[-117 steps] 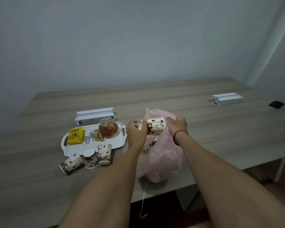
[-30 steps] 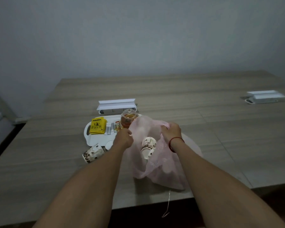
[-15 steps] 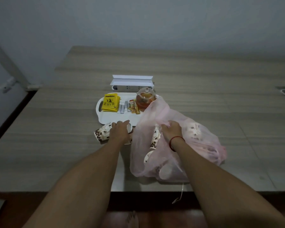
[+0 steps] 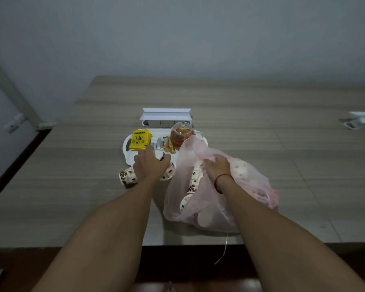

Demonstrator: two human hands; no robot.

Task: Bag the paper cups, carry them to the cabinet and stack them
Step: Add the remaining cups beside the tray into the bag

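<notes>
A thin pink plastic bag (image 4: 249, 190) lies on the wooden table (image 4: 261, 106) near its front edge, with several coffee-bean-print paper cups (image 4: 193, 182) showing through it. My right hand (image 4: 216, 166), a red string on its wrist, pinches the bag's rim and holds its mouth up. My left hand (image 4: 151, 163) wraps over a paper cup (image 4: 168, 173) at the front edge of the white tray (image 4: 126, 146). Another cup (image 4: 127, 178) lies on its side just left of that hand.
The tray carries yellow tea packets (image 4: 140, 140), small sachets (image 4: 167, 144) and a glass teapot (image 4: 181, 134) of amber tea. A white box (image 4: 165, 116) sits behind the tray, a second white box (image 4: 362, 121) at the far right. The table's front edge runs under my forearms.
My left hand let go of the bag's rim, went left to the cups by the tray and closed over one. My right hand kept hold of the bag. My view tilted down.
</notes>
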